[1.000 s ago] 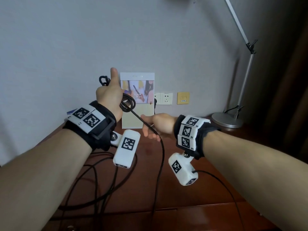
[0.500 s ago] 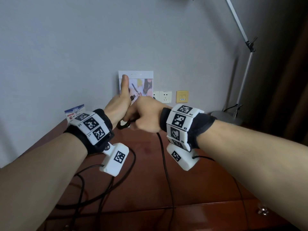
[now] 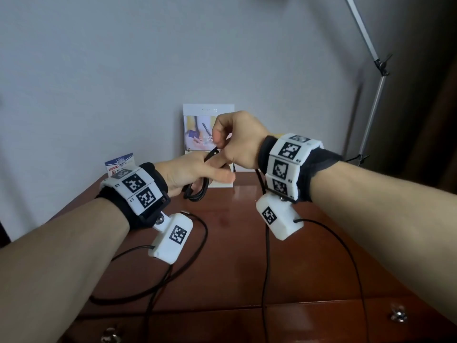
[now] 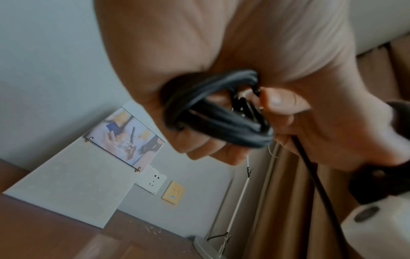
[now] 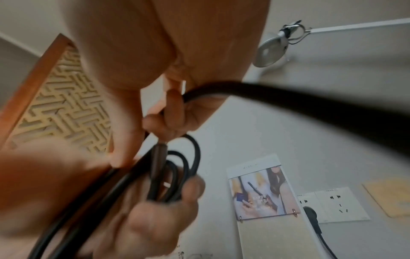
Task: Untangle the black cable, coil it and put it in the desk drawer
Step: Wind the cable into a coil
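Observation:
The black cable [image 3: 197,191] is wound in several loops round my left hand [image 3: 195,169], which is held above the back of the wooden desk [image 3: 232,243]; the loops [image 4: 213,112] sit between thumb and fingers. My right hand [image 3: 232,139] is just above it and pinches the cable's free run near a plug end [image 5: 158,154] over the coil [image 5: 177,175]. From the right hand the rest of the cable [image 3: 265,256] hangs down past the desk's front edge. The drawer fronts with metal knobs [image 3: 398,314] lie along the bottom, closed.
A card stand with a photo [image 3: 209,125] leans on the wall behind my hands. A small blue-and-white card [image 3: 120,164] stands at the back left. A desk lamp's arm [image 3: 371,95] rises at the right. Thin camera leads [image 3: 197,243] trail across the desk.
My right hand has risen from beside the left hand to above it, carrying the cable over the coil. The left hand has dropped lower and turned its thumb sideways.

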